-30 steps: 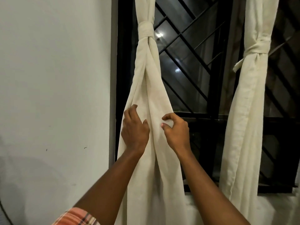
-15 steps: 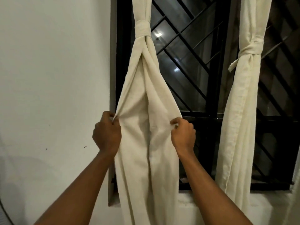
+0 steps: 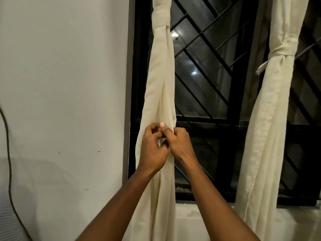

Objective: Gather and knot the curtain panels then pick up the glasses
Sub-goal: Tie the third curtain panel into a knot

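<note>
Left curtain [image 3: 161,84] hangs gathered into a narrow column at the left edge of the window [image 3: 138,66], bound high up by a band [image 3: 160,20]. My left hand [image 3: 152,150] and right hand [image 3: 181,145] meet on its front at mid-height, level with the window's horizontal bar. The fingers [image 3: 152,126] of both hands are curled and pinch folds of the cloth. The two hands touch each other, backs facing me. One thumb tip points up between them, against the cloth.

Both forearms rise from the bottom edge of view and converge at the curtain. The left wrist lies in front of the cloth, the right wrist at its right edge.

Right curtain [image 3: 267,119] hangs well apart to the right, tied with a knot [image 3: 283,47] in its upper part, a loose end sticking out leftward. Between the two curtains the grille [image 3: 208,54] is exposed. Left of the left curtain is wall [image 3: 69,84], with a dark cable [image 3: 8,153] running down near the left edge. A pale sill [image 3: 199,211] lies below the window.
</note>
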### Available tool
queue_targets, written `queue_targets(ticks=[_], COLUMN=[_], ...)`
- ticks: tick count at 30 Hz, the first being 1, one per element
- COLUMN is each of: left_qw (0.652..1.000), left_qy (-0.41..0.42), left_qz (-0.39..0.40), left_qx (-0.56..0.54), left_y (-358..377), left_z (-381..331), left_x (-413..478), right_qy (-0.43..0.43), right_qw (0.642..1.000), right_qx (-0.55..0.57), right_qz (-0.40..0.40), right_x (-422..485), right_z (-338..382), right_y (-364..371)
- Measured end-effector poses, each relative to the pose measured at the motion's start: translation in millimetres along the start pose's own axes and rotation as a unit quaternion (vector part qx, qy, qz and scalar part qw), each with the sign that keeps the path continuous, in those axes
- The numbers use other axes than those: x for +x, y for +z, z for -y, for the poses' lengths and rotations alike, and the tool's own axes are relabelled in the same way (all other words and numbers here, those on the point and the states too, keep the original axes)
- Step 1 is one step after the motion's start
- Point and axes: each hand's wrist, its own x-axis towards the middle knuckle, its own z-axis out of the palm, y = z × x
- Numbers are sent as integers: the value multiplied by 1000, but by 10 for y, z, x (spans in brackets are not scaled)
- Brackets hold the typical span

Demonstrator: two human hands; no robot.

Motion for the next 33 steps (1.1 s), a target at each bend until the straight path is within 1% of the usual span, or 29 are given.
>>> queue_targets(ticks=[2,5,6,8,10,11,14,15,17,21,25,26,27,28,29,30,31,32,33], left_qw=[999,984,978,966,959,959,954,953,952,945,956,957,956,952,944,936,932,937,946], left_qy=[8,0,-8,-14,-29,-44,-60,-60,-72,-104,-88,-95,-111,-132,-151,-160,-151,-119,-75], left_qz=[-19,-117,-137,-150,-143,-136,-130,-129,-113,-49,-15,-16,-37,-83,-147,-206,-242,-249,-234], left_qx=[39,132,160,210,241,244,262,269,277,307,278,272,269,264,253,238,224,215,210], left_y=[-27,-61,-69,-90,-122,-144,-254,-296,-363,-349,-233,-243,-283,-357,-455,-547,-607,-623,-591], left_z=[62,158,178,219,282,320,478,521,587,594,522,517,532,564,598,634,664,678,679], left_x=[-38,-56,-43,-18,10,22,22,21,32,72,73,75,81,95,101,98,79,45,-2], right_qy=[-2,0,-5,-16,-34,-47,-68,-64,-52,-21,-12,-7,-1,4,16,34,44,42,26], right_qw=[1000,1000,1000,999,998,998,995,995,997,999,999,999,1000,998,988,970,950,939,936], right_qx=[-6,-19,-26,-35,-40,-48,-62,-60,-47,-25,-18,-19,-25,-41,-69,-97,-117,-128,-133], right_qz=[-9,7,2,-18,-28,-21,35,46,35,12,44,40,12,-50,-135,-222,-285,-317,-325], right_x=[8,-1,-5,-30,-61,-74,-117,-123,-112,-95,-115,-106,-90,-63,-35,-15,-10,-13,-31], right_z=[-2,-48,-80,-113,-93,-81,-87,-112,-171,-224,-217,-218,-224,-237,-250,-263,-267,-263,-245], right_y=[-18,6,27,57,61,53,-8,-37,-105,-146,-78,-105,-164,-240,-332,-415,-471,-479,-440])
